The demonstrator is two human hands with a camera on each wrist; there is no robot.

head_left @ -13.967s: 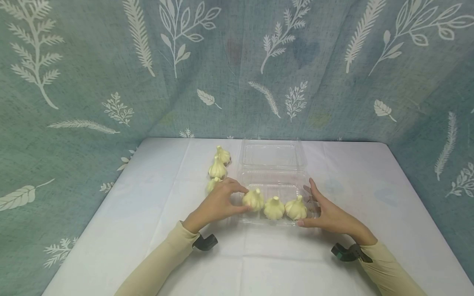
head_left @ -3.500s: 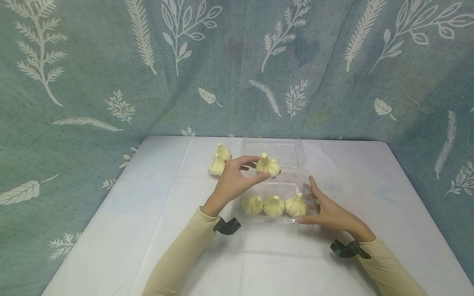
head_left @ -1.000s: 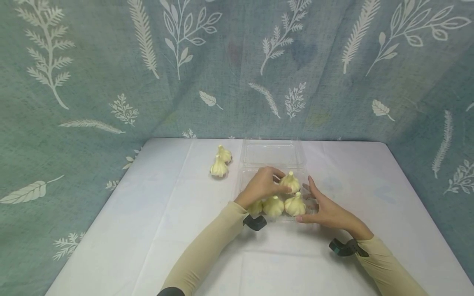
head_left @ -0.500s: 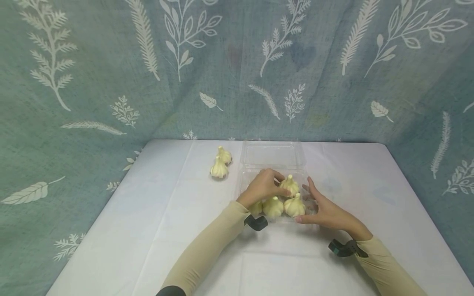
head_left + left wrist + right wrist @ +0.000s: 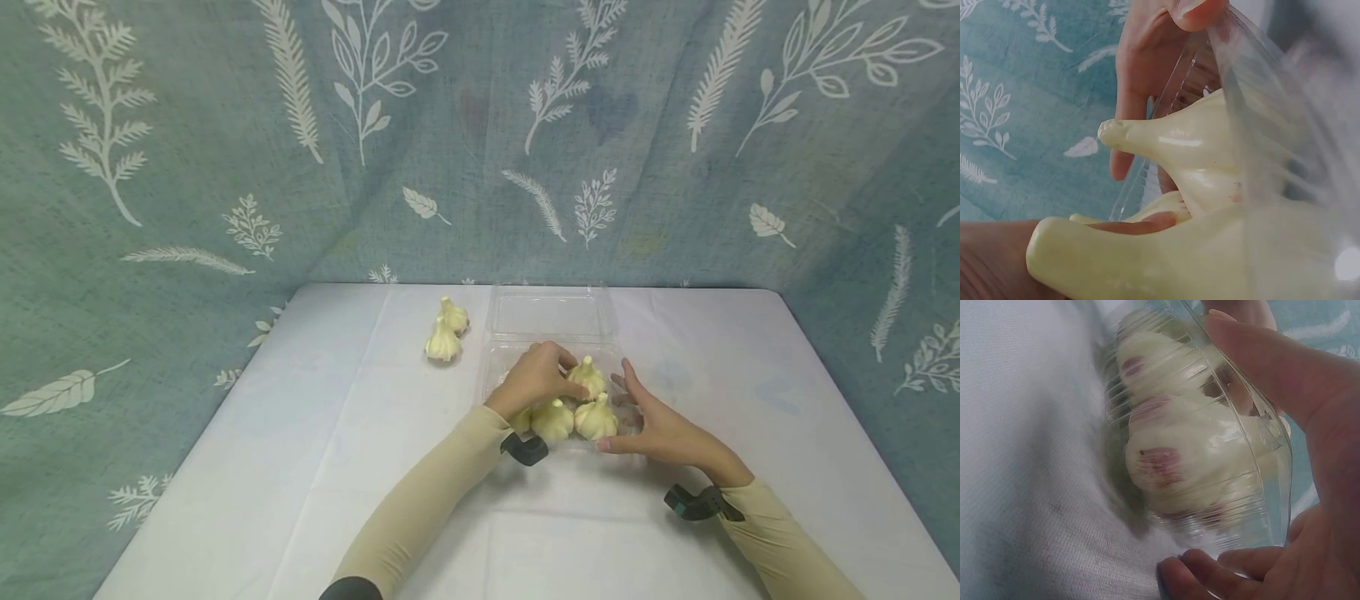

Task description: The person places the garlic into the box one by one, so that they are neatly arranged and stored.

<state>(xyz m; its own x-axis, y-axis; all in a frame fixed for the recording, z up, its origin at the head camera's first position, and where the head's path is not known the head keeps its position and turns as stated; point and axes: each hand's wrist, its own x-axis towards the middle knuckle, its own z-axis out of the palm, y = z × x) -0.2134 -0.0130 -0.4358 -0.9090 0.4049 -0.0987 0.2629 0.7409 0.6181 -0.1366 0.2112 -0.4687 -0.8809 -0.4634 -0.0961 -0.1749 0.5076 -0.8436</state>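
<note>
A clear plastic clamshell container [image 5: 491,360] stands unfolded on the table. Along its front side sit three pale garlic bulbs [image 5: 552,421], the leftmost partly hidden by my left wrist. Behind the right one is another garlic bulb [image 5: 588,379], inside the container, which my left hand [image 5: 534,379] grips between thumb and fingers. My right hand [image 5: 667,429] holds the container's right end. In the right wrist view its thumb [image 5: 1291,369] lies on the rim, its fingers around the end wall. Bulbs fill the near part of the left wrist view, partly behind the clear wall.
Two more garlic bulbs [image 5: 443,339] stand on the white-covered table [image 5: 337,467], left of the container. The container's lid [image 5: 551,315] lies folded back toward the leaf-patterned curtain [image 5: 480,167] behind the table.
Earlier, my left hand placed a bulb at the row's left end, then carried another from the left group to behind the right one. Lately that bulb has lowered slightly. My right hand stays put.
</note>
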